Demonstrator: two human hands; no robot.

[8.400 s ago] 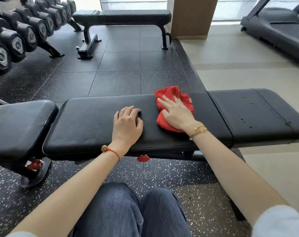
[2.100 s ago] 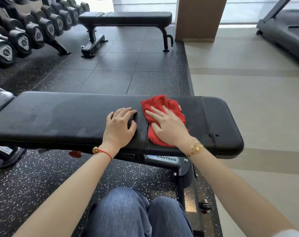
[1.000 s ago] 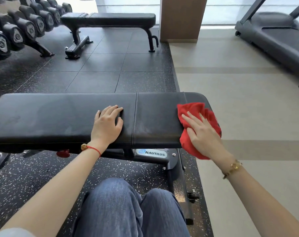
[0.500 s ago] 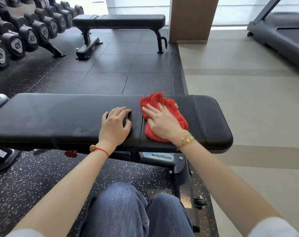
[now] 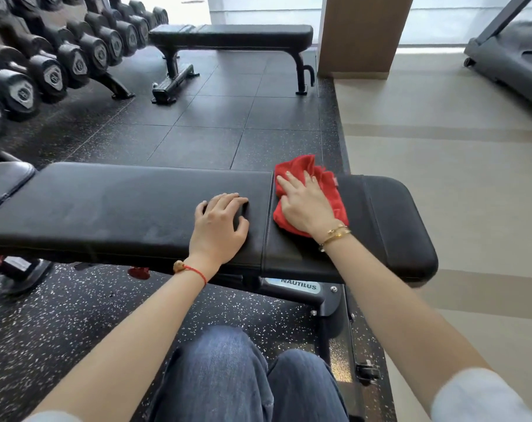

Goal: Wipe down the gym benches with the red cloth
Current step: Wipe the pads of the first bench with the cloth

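Observation:
A black padded gym bench (image 5: 121, 208) runs across in front of me, its short seat pad (image 5: 389, 220) at the right end. The red cloth (image 5: 328, 190) lies bunched on the seat pad, just right of the seam between the pads. My right hand (image 5: 304, 205) presses flat on the cloth, fingers spread toward the far edge. My left hand (image 5: 219, 226) rests palm down on the long pad left of the seam, holding nothing. A second black bench (image 5: 231, 33) stands farther back.
A dumbbell rack (image 5: 45, 65) lines the far left. A brown pillar (image 5: 359, 35) stands behind the far bench, and a treadmill (image 5: 508, 59) sits at the back right. Another bench pad (image 5: 3, 181) adjoins at the left. My knees (image 5: 246, 376) are below the bench.
My right hand swept the cloth from the bench's right end back left to the seam, and has now pushed it slightly away toward the far edge. My left hand stayed put.

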